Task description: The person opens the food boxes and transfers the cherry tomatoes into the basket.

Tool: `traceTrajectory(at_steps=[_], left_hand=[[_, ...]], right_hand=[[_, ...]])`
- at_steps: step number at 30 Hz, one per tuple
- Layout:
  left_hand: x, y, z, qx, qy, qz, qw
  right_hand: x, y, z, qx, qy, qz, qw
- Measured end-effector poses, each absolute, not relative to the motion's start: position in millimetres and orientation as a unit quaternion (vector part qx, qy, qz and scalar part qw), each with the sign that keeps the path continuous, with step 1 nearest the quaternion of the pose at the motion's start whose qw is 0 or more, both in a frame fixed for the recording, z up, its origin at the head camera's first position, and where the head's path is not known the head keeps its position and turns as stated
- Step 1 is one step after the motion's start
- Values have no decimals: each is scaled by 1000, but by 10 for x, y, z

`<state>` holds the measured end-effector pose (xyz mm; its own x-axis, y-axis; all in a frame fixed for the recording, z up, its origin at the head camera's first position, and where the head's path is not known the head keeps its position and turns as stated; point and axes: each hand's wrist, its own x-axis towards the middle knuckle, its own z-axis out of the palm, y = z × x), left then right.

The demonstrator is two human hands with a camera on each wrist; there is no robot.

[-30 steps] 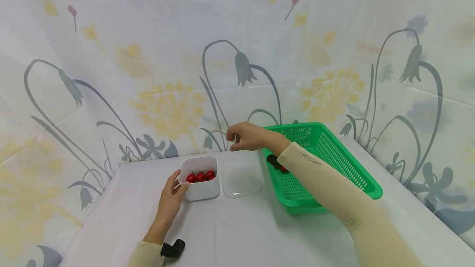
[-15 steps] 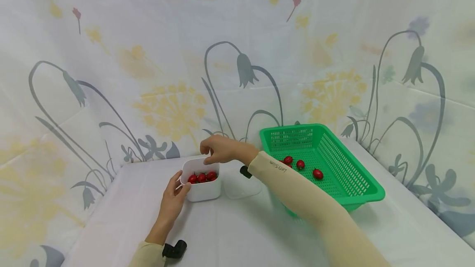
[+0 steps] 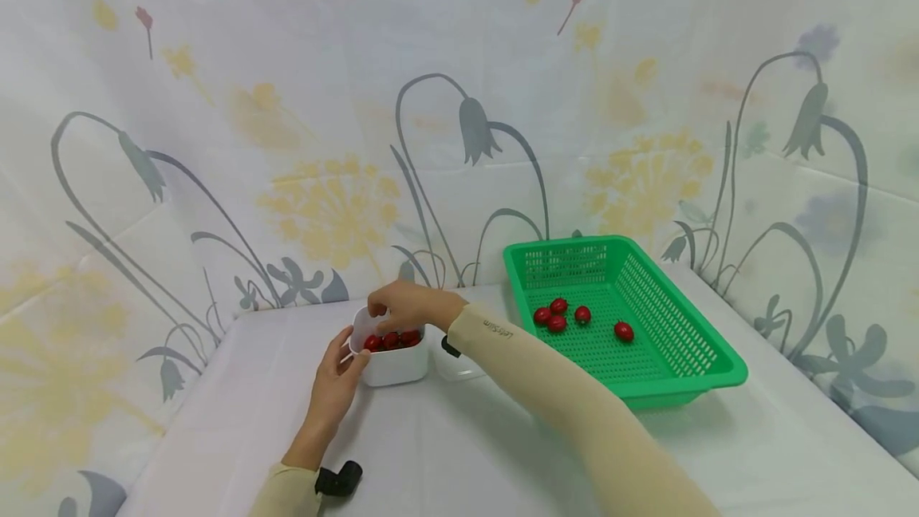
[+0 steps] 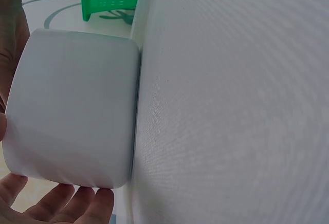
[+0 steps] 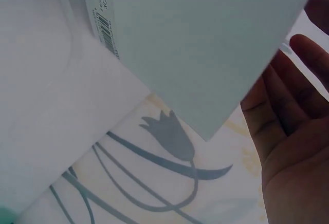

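In the head view, a white square container (image 3: 395,369) stands on the table with cherry tomatoes (image 3: 391,341) inside. My left hand (image 3: 333,385) grips its left side, thumb at the front rim. The left wrist view has several fingertips (image 4: 97,201) pressed along the side of the container (image 4: 77,111). Reaching in over the far right rim, my right hand (image 3: 409,305) has bent fingers above the tomatoes. From the right wrist camera, the right hand (image 5: 293,126) lies by the container wall (image 5: 205,39), fingertips partly hidden behind it; I cannot tell whether they hold a tomato.
A green perforated basket (image 3: 682,361) with several cherry tomatoes (image 3: 557,324) stands at the right. Between basket and container lies a clear lid (image 3: 455,368), partly under my right forearm. A flower-patterned curtain (image 3: 459,182) rises behind the white table (image 3: 431,453).
My right hand has moved left and down, from beside the basket to inside the container's rim. Tomatoes in the basket have come into sight. My left hand has kept its hold.
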<state>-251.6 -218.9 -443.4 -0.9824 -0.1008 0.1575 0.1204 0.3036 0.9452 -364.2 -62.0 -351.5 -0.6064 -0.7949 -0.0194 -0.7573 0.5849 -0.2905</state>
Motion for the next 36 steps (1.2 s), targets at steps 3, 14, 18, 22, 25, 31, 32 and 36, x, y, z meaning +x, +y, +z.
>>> traceTrajectory(at_steps=[3, 14, 18, 22, 25, 31, 32, 36], left_hand=[[-2518, -2174, -4417, -9, -801, -591, 97], [-2523, -2173, -4411, -11, -800, -590, 103], [-2531, -2181, -4408, -14, -797, -594, 105], [-2525, -2180, -4384, -11, -796, -596, 101], [-2529, -2179, -4370, -6, -795, -599, 92], [-2520, -2174, -4384, -6, -795, -601, 86], [-2514, -2173, -4388, -7, -796, -599, 88], [-2508, -2174, -4416, -13, -799, -593, 99]], right_hand=[[-3691, -659, -3602, -420, 897, -118, 71], [-3733, -693, -3739, -415, 899, -103, 95], [-3731, -707, -3727, -408, 902, -95, 103], [-3724, -732, -3740, -404, 905, -79, 109], [-3709, -747, -3762, -393, 909, -72, 116], [-3675, -772, -3805, -382, 912, -64, 131], [-3672, -778, -3810, -383, 912, -60, 132], [-3666, -799, -3823, -386, 912, -47, 132]])
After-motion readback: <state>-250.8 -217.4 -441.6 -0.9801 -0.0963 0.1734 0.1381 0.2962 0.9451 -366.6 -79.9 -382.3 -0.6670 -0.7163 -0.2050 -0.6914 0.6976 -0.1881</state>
